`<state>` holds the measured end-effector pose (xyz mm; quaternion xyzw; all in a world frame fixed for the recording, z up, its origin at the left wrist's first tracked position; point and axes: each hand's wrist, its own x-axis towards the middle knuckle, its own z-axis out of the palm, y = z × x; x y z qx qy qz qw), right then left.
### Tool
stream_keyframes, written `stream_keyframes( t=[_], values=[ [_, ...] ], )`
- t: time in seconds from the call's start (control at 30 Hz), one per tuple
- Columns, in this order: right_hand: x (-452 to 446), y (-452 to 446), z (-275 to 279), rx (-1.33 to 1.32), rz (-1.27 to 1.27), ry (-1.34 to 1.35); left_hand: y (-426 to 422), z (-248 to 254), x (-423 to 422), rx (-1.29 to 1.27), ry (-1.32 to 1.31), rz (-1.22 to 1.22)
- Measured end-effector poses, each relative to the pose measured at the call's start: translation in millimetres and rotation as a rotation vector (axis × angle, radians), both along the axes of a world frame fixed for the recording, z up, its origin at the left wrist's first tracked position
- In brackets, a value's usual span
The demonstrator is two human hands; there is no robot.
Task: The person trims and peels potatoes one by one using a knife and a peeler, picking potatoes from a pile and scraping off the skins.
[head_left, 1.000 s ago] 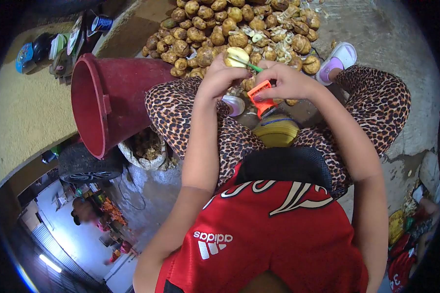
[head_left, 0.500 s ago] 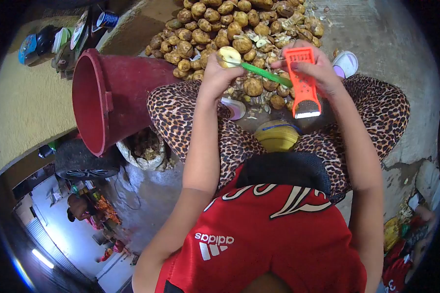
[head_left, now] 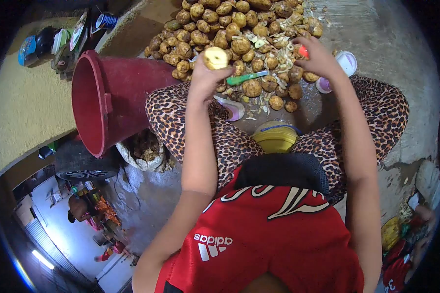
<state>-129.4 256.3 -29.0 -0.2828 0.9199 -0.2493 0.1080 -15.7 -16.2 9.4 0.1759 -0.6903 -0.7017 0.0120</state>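
My left hand (head_left: 204, 80) is closed around a cut, potato-like tuber (head_left: 216, 58), its pale flat face turned up. Just past my left thumb, a green-handled knife (head_left: 244, 78) lies over the pile; whether the thumb touches it I cannot tell. Over at the pile's right side, my right hand (head_left: 320, 57) has its fingers bent around the orange grater-peeler (head_left: 303, 51), of which only a small piece shows. Brown tubers (head_left: 239, 45) are heaped in front of both hands, with pale peelings (head_left: 282, 61) scattered among them.
A dark red bucket (head_left: 127, 83) lies tipped on its side at the left, near an open sack (head_left: 144, 149). Between my legs sits a yellow container (head_left: 276, 139). Other people (head_left: 78, 207) are in the lower left background and at the lower right edge.
My right hand has moved away to the right and forward with the orange grater-peeler. The green-handled knife has left that hand and now lies by my left thumb. My left hand has shifted slightly left.
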Motion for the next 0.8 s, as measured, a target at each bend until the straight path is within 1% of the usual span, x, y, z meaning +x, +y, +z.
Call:
stream_keyframes(
  t=[0.07, 0.1, 0.13, 0.2, 0.23, 0.27, 0.33, 0.4, 0.47, 0.5, 0.53, 0.57, 0.63, 0.67, 0.73, 0.77, 0.8],
  values=[
    [-16.6, 11.2, -4.1, -0.002, -0.096, -0.108, -10.0, -4.2, 0.7, -0.166, -0.022, 0.094],
    [-19.5, 10.0, -2.5, -0.024, -0.201, -0.277, -7.7, 7.0, 2.4, -0.23, -0.059, 0.098],
    [-21.6, 7.3, -11.9, -0.004, -0.194, -0.375, -4.1, 17.9, 5.2, -0.307, -0.063, 0.09],
    [-23.7, -6.3, -52.6, 0.036, -0.179, -0.562, 0.3, 37.7, 8.1, -0.462, -0.062, 0.079],
    [-17.2, -18.7, -67.0, 0.098, -0.111, -0.542, -3.8, 45.9, 10.8, -0.576, -0.036, 0.025],
    [-8.3, -37.3, -80.8, 0.158, -0.039, -0.522, -8.2, 57.3, 13.7, -0.562, -0.003, 0.019],
    [-0.2, -71.4, -118.2, 0.195, 0.297, -0.594, -24.2, 73.8, 15.7, -0.54, 0.06, 0.013],
    [29.6, -106.7, -140.0, -0.348, -0.525, -1.429, -46.3, 67.0, 13.1, -0.488, 0.035, 0.028],
    [46.2, -138.6, -196.6, -0.554, -0.647, -1.511, -59.7, 60.7, 9.3, -0.479, -0.018, 0.061],
    [55.6, -154.9, -247.4, -0.436, -0.671, -1.39, -63.7, 56.9, 8.0, -0.501, -0.084, 0.08],
    [66.4, -169.7, -303.6, -0.315, -0.685, -1.269, -70.0, 51.3, 8.7, -0.464, -0.106, 0.094],
    [72.4, -176.9, -334.3, -0.193, -0.689, -1.15, -75.9, 45.8, 11.7, -0.427, -0.132, 0.114],
    [73.5, -176.3, -332.7, -0.401, -0.903, -1.283, -85.3, 40.2, 15.3, -0.362, -0.173, 0.153],
    [74.1, -171.2, -329.3, -0.507, -1.017, -1.345, -88.7, 37.1, 15.3, -0.446, -0.196, 0.158],
    [85.7, -168.4, -406.7, -0.135, -1.043, -1.135, -95.3, 30.8, 15.0, -0.608, -0.254, 0.148],
    [83.8, -171.7, -398.8, -0.093, -1.088, -1.087, -98.0, 29.1, 13.4, -0.646, -0.245, 0.117],
    [78.5, -175.2, -395.9, -0.06, -1.132, -1.032, -99.7, 25.2, 12.2, -0.603, -0.23, 0.12]
  ],
)
